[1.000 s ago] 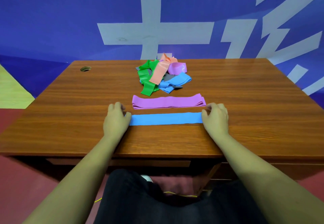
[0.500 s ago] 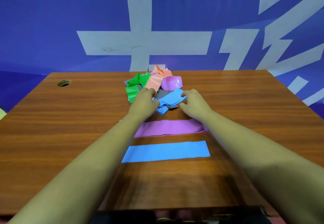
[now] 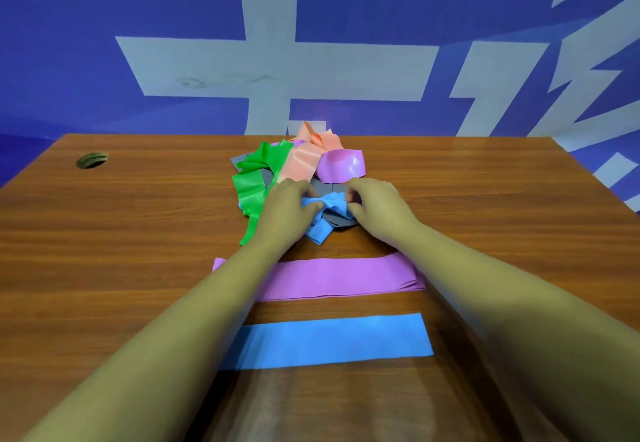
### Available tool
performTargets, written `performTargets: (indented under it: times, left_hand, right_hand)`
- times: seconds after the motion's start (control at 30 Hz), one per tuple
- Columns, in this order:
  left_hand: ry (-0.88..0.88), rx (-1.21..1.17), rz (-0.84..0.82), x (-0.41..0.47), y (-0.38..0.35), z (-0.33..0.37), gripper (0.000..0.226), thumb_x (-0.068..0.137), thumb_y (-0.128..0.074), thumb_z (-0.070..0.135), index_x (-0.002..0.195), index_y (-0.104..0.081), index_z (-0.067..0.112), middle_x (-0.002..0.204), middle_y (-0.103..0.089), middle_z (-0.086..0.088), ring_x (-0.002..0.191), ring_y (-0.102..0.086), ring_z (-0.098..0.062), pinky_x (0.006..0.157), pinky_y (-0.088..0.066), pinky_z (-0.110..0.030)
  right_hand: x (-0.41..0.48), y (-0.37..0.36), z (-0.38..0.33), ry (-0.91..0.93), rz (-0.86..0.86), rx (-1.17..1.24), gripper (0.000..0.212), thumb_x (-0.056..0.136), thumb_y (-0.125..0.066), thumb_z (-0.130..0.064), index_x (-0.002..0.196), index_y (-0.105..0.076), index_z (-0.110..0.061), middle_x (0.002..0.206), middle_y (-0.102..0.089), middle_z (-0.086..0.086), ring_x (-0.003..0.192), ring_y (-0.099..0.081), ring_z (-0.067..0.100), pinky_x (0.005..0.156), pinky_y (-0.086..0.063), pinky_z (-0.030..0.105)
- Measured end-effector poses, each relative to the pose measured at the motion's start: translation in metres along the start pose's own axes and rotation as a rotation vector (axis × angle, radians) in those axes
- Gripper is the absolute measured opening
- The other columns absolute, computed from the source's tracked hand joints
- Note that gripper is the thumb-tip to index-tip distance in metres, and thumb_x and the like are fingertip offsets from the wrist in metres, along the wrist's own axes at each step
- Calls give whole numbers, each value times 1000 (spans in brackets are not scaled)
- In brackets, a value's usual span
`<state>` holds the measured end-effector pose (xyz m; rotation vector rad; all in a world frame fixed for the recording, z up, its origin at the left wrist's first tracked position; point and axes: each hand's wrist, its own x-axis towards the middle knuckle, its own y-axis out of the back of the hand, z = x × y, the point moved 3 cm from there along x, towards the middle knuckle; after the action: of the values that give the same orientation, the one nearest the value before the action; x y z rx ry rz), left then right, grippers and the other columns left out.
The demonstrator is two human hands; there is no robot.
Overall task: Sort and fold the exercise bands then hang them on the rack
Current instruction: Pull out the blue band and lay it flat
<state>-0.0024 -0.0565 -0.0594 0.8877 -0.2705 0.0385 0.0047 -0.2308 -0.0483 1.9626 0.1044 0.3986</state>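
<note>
Both hands are pinched on the crumpled blue band (image 3: 323,209) at the heap's near side, mid-table toward the far edge, left hand (image 3: 287,207) and right hand (image 3: 375,204) equally near, its loose tail trailing toward the near edge.

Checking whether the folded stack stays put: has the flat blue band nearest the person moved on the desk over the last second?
No. The flat blue band still lies just in front of the folded purple band, parallel to it. Only the camera and hands shifted toward the pile.

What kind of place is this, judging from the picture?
Probably a gym or sports room: a wooden desk holding stretchy exercise bands, before a blue wall painted with large white characters. No rack shows.
</note>
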Motion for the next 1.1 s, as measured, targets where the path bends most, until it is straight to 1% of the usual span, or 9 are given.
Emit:
performTargets:
  times: [0.13,0.27,0.37,0.5,0.7,0.8,0.93,1.03,1.1]
  left_hand:
    - [-17,-264,85,-1,34,25,4,86,-65,11,87,-63,14,87,-65,6,85,-58,-12,76,-44,-24]
    - [-53,-337,102,-4,64,48,8,89,-60,5,85,-62,12,78,-62,11,75,-58,-4,68,-41,-13]
    - [-59,-453,96,-18,82,70,10,93,-61,17,102,-65,13,93,-67,11,83,-59,11,74,-42,-8]
    - [-74,-778,-39,-44,102,106,17,96,-58,22,114,-60,24,109,-66,15,97,-59,16,81,-43,-4]
    - [-19,-1037,-101,-72,123,120,25,87,-67,18,106,-64,2,97,-68,-13,87,-63,-24,81,-51,-34]
    - [-26,-967,-159,-86,131,122,4,91,-62,11,96,-62,11,85,-66,-7,72,-61,-18,67,-49,-29]
    - [-8,-865,-302,-110,139,124,11,93,-57,6,104,-62,4,85,-65,-8,70,-62,-14,62,-50,-22]
    - [-54,-671,-439,-126,142,120,10,95,-57,9,100,-64,5,82,-65,-3,70,-60,-13,62,-47,-21]
    - [-39,-612,-479,-133,144,117,8,95,-58,13,97,-65,9,79,-65,0,66,-59,-11,60,-45,-21]
  right_hand:
    - [0,39,-10,-82,177,399,16,80,-65,-2,87,-60,-16,79,-63,-3,71,-55,18,70,-46,30]
    - [-1,90,-32,-90,254,443,22,86,-64,-4,108,-69,-5,94,-69,3,84,-60,14,78,-44,23]
    - [-13,124,-59,-32,266,482,17,89,-62,-8,104,-71,-7,98,-72,2,87,-63,12,77,-46,20]
    - [-31,159,-97,-39,243,838,14,91,-60,-5,102,-68,-10,93,-69,10,83,-64,15,73,-55,28]
    - [-61,187,-121,-183,133,1401,16,96,-50,-1,105,-62,-7,92,-66,12,83,-65,25,79,-53,37]
    - [-87,172,-112,-311,-43,1670,22,95,-43,-1,106,-62,-5,99,-66,17,102,-62,31,96,-49,43]
    - [-129,151,-93,-331,-245,1959,49,78,-38,-12,120,-61,0,128,-59,25,118,-57,40,101,-42,50]
    - [-148,135,-89,-381,-359,1907,54,87,-51,-40,123,-62,-2,123,-63,23,111,-60,38,102,-40,48]
    - [-155,124,-91,-375,-415,1654,58,88,-58,-46,127,-61,-3,114,-68,18,101,-64,33,99,-44,47]
